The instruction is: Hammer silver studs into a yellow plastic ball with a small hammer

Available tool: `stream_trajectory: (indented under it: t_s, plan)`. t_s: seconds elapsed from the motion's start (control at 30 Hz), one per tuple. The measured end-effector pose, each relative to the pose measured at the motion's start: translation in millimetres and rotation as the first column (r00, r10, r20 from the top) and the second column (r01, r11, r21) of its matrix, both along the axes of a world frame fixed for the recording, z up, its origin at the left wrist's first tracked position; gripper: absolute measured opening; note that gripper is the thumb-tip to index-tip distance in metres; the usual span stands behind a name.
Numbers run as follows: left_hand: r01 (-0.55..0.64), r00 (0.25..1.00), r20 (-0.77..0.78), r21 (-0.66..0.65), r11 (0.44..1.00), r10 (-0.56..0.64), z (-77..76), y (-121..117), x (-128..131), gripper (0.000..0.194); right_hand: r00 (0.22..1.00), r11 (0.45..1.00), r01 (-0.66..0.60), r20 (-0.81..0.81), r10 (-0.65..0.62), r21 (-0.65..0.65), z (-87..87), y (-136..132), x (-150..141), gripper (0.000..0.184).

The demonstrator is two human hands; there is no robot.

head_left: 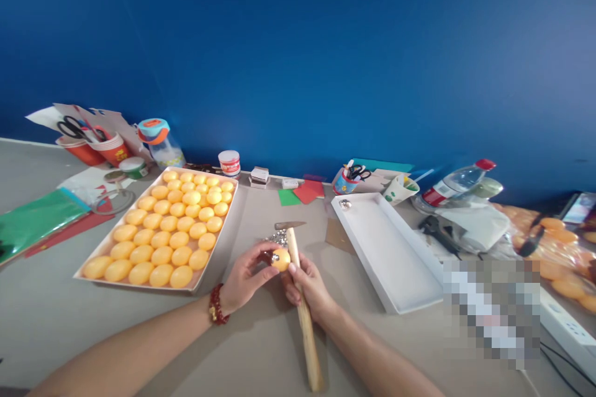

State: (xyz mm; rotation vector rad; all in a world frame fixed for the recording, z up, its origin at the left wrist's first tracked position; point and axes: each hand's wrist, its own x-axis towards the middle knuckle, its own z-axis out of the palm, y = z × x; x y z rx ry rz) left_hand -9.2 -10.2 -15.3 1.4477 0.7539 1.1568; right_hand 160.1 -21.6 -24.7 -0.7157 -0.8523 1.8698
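My left hand (246,279), with a red bead bracelet at the wrist, pinches a small orange ball (281,259) that has a shiny metal pin in its side. My right hand (311,285) grips the wooden handle of a hammer (300,298); the hammer's metal head points away from me, just past the ball. A small heap of shiny metal pins (278,237) lies on the table right behind the ball. Both hands meet near the table's middle.
A tray (212,260) filled with several orange balls sits to the left. A white tray (391,254) holding one small metal piece is at the right. Cups with scissors, a bottle (459,183), coloured paper, a bag of orange balls (559,254) and a power strip (565,329) surround them.
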Motion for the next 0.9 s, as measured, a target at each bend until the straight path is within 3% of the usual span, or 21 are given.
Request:
stream_trajectory:
  t_s: [0.13, 0.33, 0.4, 0.53, 0.63, 0.77, 0.9]
  plan:
    - [0.022, 0.999, -0.029, 0.054, 0.998, -0.02, 3.5, -0.7, -0.5, 0.031, 1.0, 1.0, -0.004, 0.022, 0.004, -0.01, 1.6, 1.2, 1.0, 0.042]
    - [-0.024, 0.991, -0.12, 0.26, 0.965, 0.057, 3.2, 1.6, -1.0, 0.036, 0.996, 0.999, 0.043, 0.082, -0.043, 0.004, 0.0, 1.1, 0.8, 0.041]
    - [-0.011, 0.994, -0.107, 0.235, 0.972, 0.037, 2.4, 2.7, -1.5, 0.033, 0.996, 0.999, 0.042, 0.083, -0.043, 0.003, 0.5, 0.5, 0.7, 0.042]
    - [0.063, 0.998, -0.014, 0.026, 0.998, -0.063, 3.6, 3.0, -1.9, 0.032, 0.996, 0.999, 0.038, 0.076, -0.037, -0.012, 2.2, -0.5, 1.3, 0.045]
    - [0.139, 0.99, 0.047, -0.05, 0.989, -0.137, 5.2, 2.3, -2.0, 0.034, 0.997, 0.999, 0.039, 0.069, -0.038, -0.017, 2.9, -0.7, 1.7, 0.045]
    - [0.148, 0.988, 0.039, -0.003, 0.989, -0.148, 3.8, 1.8, -2.0, 0.037, 0.994, 0.999, 0.037, 0.099, -0.037, 0.0, 1.9, -0.7, 1.9, 0.043]
    - [0.053, 0.998, -0.021, 0.115, 0.992, -0.051, -0.2, 2.4, -1.0, 0.032, 0.994, 1.0, 0.026, 0.106, -0.027, 0.007, 1.1, -1.0, 1.5, 0.044]
